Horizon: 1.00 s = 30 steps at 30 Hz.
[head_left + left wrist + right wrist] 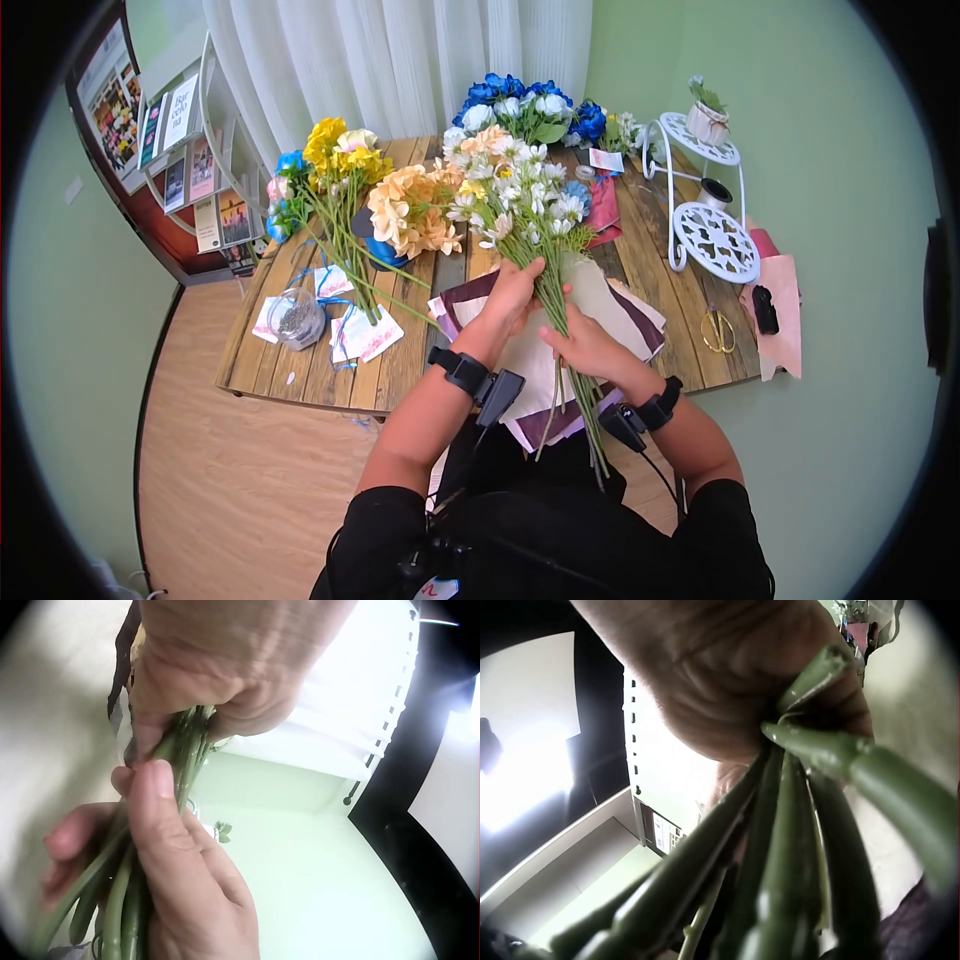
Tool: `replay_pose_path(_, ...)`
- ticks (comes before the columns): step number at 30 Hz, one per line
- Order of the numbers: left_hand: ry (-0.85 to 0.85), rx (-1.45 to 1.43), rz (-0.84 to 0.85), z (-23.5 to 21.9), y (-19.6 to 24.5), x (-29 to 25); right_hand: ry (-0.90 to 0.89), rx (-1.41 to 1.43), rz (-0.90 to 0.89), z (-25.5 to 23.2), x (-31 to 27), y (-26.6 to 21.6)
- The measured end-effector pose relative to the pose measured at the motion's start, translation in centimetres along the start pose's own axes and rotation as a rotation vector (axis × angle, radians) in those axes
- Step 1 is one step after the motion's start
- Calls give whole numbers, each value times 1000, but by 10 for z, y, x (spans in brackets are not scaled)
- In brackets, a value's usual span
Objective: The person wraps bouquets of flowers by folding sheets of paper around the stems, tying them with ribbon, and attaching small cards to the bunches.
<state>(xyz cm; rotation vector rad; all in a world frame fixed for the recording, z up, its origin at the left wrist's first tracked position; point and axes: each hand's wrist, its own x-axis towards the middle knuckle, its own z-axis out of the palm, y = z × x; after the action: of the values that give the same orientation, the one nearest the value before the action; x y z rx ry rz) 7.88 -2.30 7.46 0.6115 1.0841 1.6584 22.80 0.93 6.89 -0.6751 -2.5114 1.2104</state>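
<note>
A bouquet of white flowers (525,190) with long green stems (580,420) is held above the table, blooms pointing away from me. My left hand (515,298) grips the stems just below the blooms; in the left wrist view the left hand (217,675) curls round them. Lower down, my right hand (592,348) holds the same stems, its thumb along them. Cut stem ends (780,900) fan out below the palm of the right hand (735,682) in the right wrist view. Beneath lie sheets of cream and dark purple wrapping paper (625,320).
Peach flowers (405,210) and yellow flowers (345,155) lie left on the wooden table (400,385), near a clear jar (297,320) and cards. Blue flowers (510,95) sit at the back. A white stand (715,240), gold scissors (717,330) and pink paper (780,340) are right.
</note>
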Motion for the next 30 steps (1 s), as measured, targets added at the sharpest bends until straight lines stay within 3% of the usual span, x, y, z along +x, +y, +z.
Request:
replay_pose_path(2,-21,-22,-45,-6,-4,0,-103,118,23,-3,3,-2)
replay_pose_path(5,-21,-14,-87,-9,-9,-4,-120,166,135,-1,8,3)
replay_pose_path(11,-40,-50,-30,-7,-12,-1,-129,372,129,-5,17,23)
replay_pose_path(15,74,-86,41,5,-18,4,-85,403,217,-23,18,32)
replay_pose_path(20,93,-9,-21,11,-35,13,-143,254,270,-25,11,32)
replay_pose_path(24,145,32,1,17,-32,5,-85,149,137,-15,16,48)
replay_pose_path(26,129,44,36,16,-29,3,-63,120,104,-17,13,32)
replay_pose_path(28,164,39,52,11,-24,5,-13,26,-43,-17,11,16)
replay_pose_path(30,133,16,54,1,-22,10,-22,13,-41,-12,18,17)
